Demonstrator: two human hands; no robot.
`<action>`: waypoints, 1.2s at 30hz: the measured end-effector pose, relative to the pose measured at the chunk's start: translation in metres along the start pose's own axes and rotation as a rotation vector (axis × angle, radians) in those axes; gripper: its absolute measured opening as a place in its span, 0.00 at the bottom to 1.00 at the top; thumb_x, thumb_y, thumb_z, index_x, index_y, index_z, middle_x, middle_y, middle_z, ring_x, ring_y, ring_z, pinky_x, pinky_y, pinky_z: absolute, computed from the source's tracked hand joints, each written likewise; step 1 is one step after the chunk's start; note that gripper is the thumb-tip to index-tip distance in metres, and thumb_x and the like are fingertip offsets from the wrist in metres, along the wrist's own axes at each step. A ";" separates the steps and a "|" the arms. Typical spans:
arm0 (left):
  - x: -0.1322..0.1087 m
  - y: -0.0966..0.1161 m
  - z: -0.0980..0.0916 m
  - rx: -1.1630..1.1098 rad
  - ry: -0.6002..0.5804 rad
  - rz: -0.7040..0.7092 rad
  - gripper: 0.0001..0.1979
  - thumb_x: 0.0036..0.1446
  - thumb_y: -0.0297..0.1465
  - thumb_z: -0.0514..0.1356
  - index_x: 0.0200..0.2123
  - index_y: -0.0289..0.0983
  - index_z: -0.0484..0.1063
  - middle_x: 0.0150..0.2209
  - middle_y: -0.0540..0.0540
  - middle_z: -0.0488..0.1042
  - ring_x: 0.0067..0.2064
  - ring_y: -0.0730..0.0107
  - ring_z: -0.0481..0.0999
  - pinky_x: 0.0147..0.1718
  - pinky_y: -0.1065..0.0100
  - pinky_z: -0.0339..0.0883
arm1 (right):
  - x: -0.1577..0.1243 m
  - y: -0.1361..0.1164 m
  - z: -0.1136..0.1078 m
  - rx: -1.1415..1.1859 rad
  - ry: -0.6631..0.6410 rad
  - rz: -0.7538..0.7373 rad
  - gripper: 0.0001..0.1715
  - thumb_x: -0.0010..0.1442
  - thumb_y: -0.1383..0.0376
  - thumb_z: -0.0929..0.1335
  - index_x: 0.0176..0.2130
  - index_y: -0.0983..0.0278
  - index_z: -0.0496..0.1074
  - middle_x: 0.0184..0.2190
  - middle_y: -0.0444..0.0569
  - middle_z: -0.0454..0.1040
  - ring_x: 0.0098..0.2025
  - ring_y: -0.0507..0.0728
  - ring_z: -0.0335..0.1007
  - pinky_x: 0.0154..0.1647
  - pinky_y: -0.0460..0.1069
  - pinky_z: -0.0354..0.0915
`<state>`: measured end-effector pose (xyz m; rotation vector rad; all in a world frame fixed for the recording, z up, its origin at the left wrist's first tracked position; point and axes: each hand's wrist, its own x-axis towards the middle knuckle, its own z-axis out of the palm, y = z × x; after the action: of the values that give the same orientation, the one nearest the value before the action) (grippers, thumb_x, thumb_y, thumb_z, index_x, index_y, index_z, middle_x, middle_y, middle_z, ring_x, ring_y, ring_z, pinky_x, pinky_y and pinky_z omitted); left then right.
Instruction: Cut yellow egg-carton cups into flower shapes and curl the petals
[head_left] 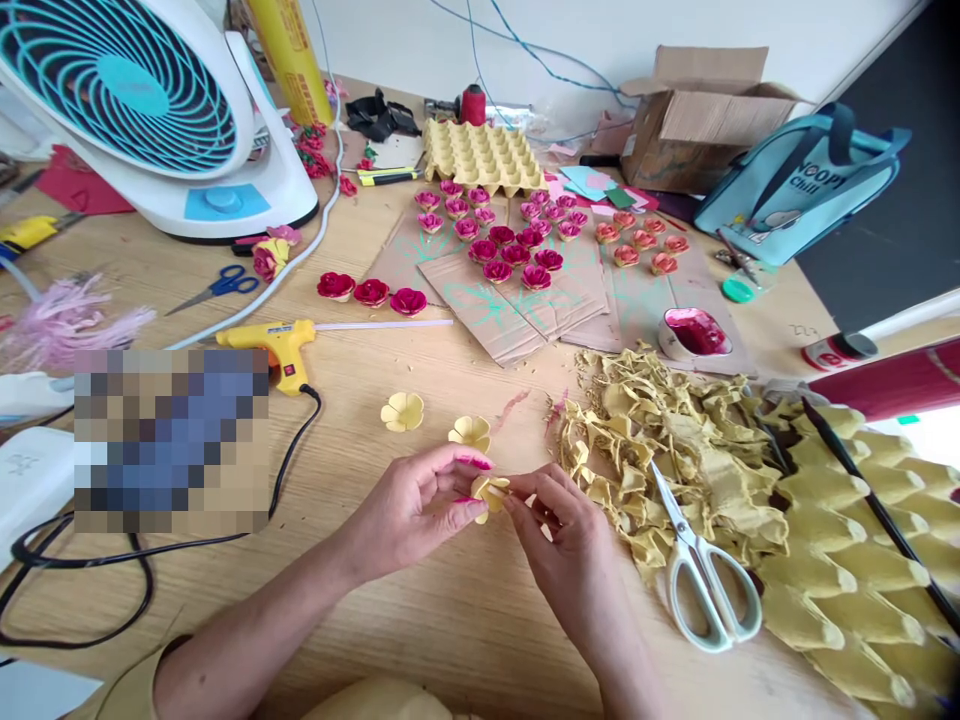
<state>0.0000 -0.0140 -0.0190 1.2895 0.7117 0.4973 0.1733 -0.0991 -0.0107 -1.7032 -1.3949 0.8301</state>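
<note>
Pale wood worktop (pixel 450 620) is stretching out beneath us, and we are looking down at our two hands meeting just above it. Our left hand (pixel 420 510) and our right hand (pixel 562 540) are both pinching a small yellow flower (pixel 491 492) between thumb and fingertips, closing on it from either side and holding it between them.

Just beyond the hands, a loose blossom (pixel 470 432) is lying flat on the wood, and a second blossom (pixel 403 411) is lying a little to its left, apart from it. To the right of the right hand, white-handled scissors (pixel 701 565) are resting on the edge of a heap of yellow carton scraps (pixel 675 440). To the left of the left hand, a black cable (pixel 135 590) is looping across the wood and running up to a yellow glue gun (pixel 277 345).

Farther beyond the hands, three red roses (pixel 371 290) are sitting in a row, with blue-handled scissors (pixel 217 288) off to their left. Cardboard sheets (pixel 510 320) are carrying many pink and red roses, and a bowl of red paint (pixel 694 332) is sitting to their right. Farthest away we are seeing an egg tray (pixel 484 155), a white fan (pixel 150 110) to the left, and a cardboard box (pixel 697 120) beside a light-blue bag (pixel 795 180) to the right.
</note>
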 end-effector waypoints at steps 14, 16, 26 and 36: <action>-0.001 0.000 0.007 -0.059 0.012 -0.039 0.18 0.59 0.32 0.63 0.51 0.36 0.67 0.46 0.41 0.76 0.46 0.64 0.77 0.47 0.64 0.71 | 0.000 -0.001 0.000 -0.037 0.008 0.019 0.09 0.63 0.73 0.66 0.33 0.61 0.71 0.30 0.43 0.68 0.29 0.51 0.63 0.29 0.45 0.58; -0.001 0.001 0.007 -0.058 0.014 -0.048 0.18 0.59 0.32 0.63 0.51 0.36 0.66 0.46 0.40 0.76 0.46 0.64 0.77 0.47 0.63 0.71 | 0.000 -0.001 0.000 -0.038 0.004 0.015 0.09 0.63 0.73 0.65 0.33 0.61 0.71 0.31 0.43 0.68 0.29 0.51 0.63 0.29 0.45 0.58; -0.001 0.001 0.011 -0.152 0.058 -0.081 0.18 0.56 0.33 0.65 0.49 0.37 0.67 0.44 0.43 0.75 0.44 0.66 0.76 0.44 0.65 0.69 | -0.003 0.000 0.004 -0.107 0.024 -0.001 0.09 0.65 0.71 0.65 0.34 0.61 0.70 0.32 0.44 0.68 0.32 0.52 0.65 0.32 0.46 0.60; 0.000 -0.003 0.013 -0.128 0.068 -0.132 0.18 0.56 0.31 0.63 0.50 0.35 0.69 0.43 0.43 0.76 0.44 0.66 0.77 0.44 0.66 0.70 | -0.004 0.002 0.007 -0.232 0.041 -0.066 0.09 0.66 0.70 0.65 0.36 0.60 0.74 0.33 0.46 0.69 0.32 0.53 0.67 0.33 0.46 0.63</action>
<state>0.0096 -0.0233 -0.0204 1.1029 0.8035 0.4731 0.1679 -0.1018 -0.0155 -1.8252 -1.5602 0.6123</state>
